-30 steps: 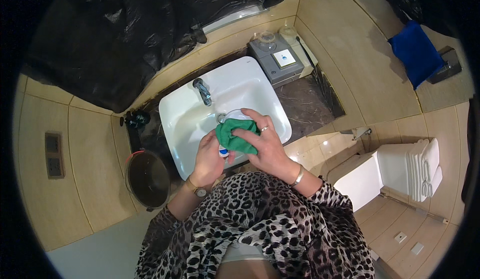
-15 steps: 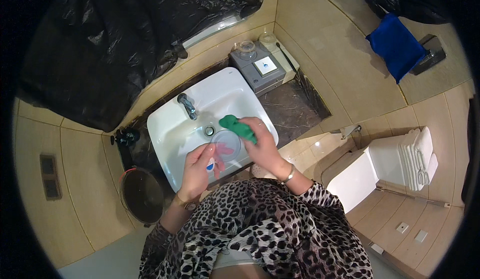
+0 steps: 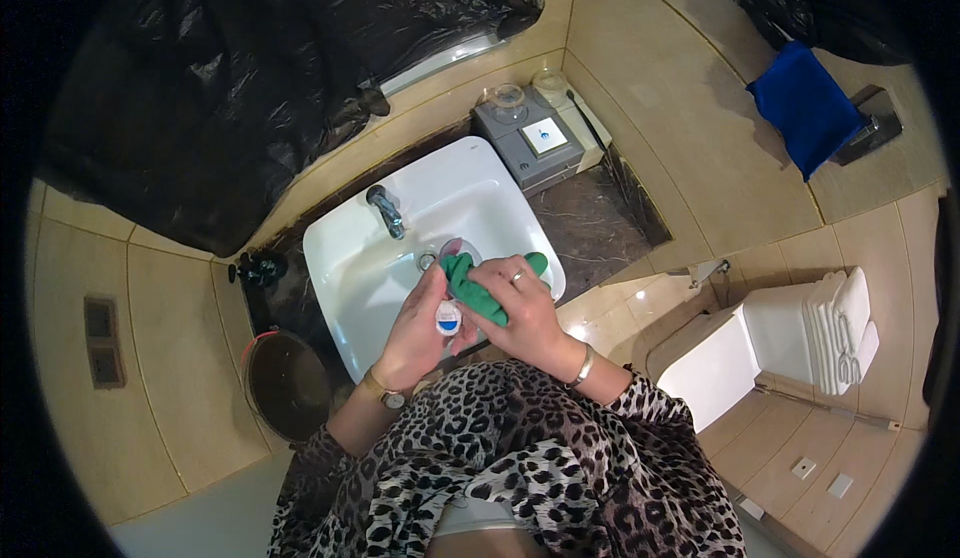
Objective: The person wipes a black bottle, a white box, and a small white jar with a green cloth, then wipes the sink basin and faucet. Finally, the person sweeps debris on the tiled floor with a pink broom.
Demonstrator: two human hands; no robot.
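Over the sink, my left hand (image 3: 415, 333) is wrapped round a clear drinking glass (image 3: 463, 250), whose round rim faces toward the basin. A white and blue round patch (image 3: 448, 318) shows beside my left fingers, by the end of the glass nearest me. My right hand (image 3: 520, 308) grips a bunched green cloth (image 3: 468, 286) and presses it against the side of the glass. Fingers and cloth hide most of the glass.
The white sink (image 3: 345, 298) has a chrome tap (image 3: 385, 212) at its back. Behind its right corner stand a grey box (image 3: 530, 143) and glass jars (image 3: 508, 104). A dark bin (image 3: 285, 388) is at left; a white toilet (image 3: 700, 363) and folded towels (image 3: 835, 333) are at right.
My right hand has brought the green cloth down and left onto the glass, now covering much of it. My left hand has shifted slightly right, and the view has moved a little.
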